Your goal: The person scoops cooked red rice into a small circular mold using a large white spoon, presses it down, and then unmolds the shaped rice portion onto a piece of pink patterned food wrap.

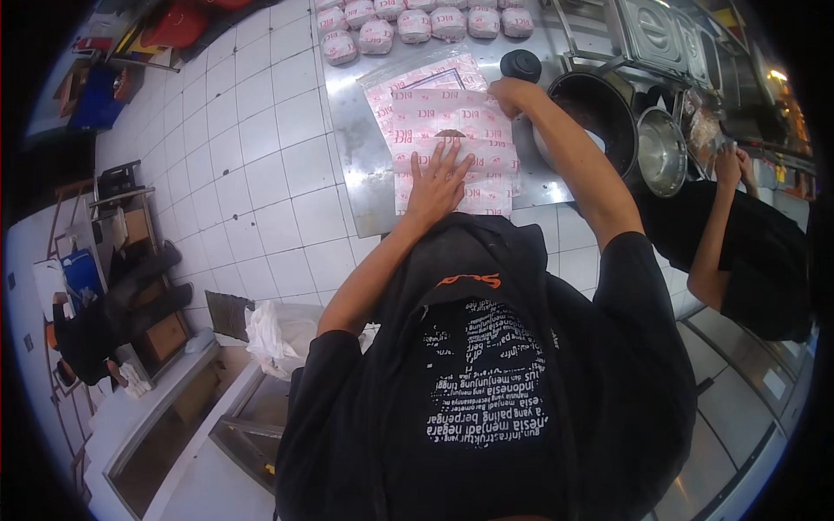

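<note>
Sheets of pink-and-white printed wrapping paper [417,120] lie stacked on the steel table [365,195] in front of me. My left hand [440,182] rests palm down on the paper, fingers spread. Just beyond its fingertips a small brown patch shows, too little of it to identify. At the far right corner of the top sheet, my right hand [511,98] has its fingers curled on the paper's edge. A clear plastic sleeve [479,58] with more printed paper lies partly under the stack. Several rounded packets [376,36] in the same paper stand in rows at the table's far end.
Right of the paper are a black round object [521,64], a large dark pot [593,98] and a steel bowl [661,153]. Lidded steel food pans [651,32] stand beyond. A co-worker's arm [710,228] is at the right; another person [91,332] is far left.
</note>
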Available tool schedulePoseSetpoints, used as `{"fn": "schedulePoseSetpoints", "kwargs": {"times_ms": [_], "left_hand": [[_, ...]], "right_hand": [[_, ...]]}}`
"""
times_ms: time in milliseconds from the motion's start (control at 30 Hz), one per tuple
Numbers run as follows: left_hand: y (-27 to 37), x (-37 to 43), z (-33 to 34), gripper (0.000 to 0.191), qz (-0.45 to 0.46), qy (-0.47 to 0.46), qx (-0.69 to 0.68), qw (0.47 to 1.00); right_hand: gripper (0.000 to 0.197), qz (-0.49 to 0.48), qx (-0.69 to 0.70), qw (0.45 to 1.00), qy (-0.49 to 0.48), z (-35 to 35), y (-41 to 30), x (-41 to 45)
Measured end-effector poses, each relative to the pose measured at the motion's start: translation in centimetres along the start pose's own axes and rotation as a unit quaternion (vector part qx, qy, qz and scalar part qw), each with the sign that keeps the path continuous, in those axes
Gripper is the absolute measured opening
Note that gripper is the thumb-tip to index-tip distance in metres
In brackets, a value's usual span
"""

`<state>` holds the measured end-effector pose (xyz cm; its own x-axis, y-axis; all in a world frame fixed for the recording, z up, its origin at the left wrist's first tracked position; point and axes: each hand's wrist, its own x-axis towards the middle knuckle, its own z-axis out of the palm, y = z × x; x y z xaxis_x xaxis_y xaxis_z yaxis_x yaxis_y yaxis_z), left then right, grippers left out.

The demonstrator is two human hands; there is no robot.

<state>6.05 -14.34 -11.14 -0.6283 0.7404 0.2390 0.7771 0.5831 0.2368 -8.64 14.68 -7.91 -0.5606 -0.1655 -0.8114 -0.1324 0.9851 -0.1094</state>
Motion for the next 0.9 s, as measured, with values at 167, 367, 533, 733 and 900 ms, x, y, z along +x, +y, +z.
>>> {"fn": "schedulePoseSetpoints", "kwargs": {"times_ms": [167,367,533,733,900], "left_hand": [[0.0,-0.1,0.1,0.069,0.0,-0.003,0.008,1.0],[0.3,0.4,0.3,0.069,-0.013,-0.006,-0.004,1.0],[0.2,0.2,0.3,0.062,-0.006,0.003,-0.018,1.0],[-0.1,-0.8,1.5,0.04,-0.01,-0.005,-0.033,0.999],[0.0,-0.8,-0.9,0.036,0.008,-0.034,-0.048,0.998]], "right_hand": [[0.065,-0.072,-0.017,0.995,0.062,-1.4,-2.0,0.9],[0.032,-0.134,0.112,0.938,0.3,-0.5,-6.6,1.3],[0.02,-0.154,0.088,0.901,0.396,1.7,-9.7,-4.7],[0.01,-0.146,-0.001,0.874,0.464,6.2,-14.9,-8.6],[0.008,-0.121,0.072,0.834,0.534,9.4,-16.0,-7.7]]}}
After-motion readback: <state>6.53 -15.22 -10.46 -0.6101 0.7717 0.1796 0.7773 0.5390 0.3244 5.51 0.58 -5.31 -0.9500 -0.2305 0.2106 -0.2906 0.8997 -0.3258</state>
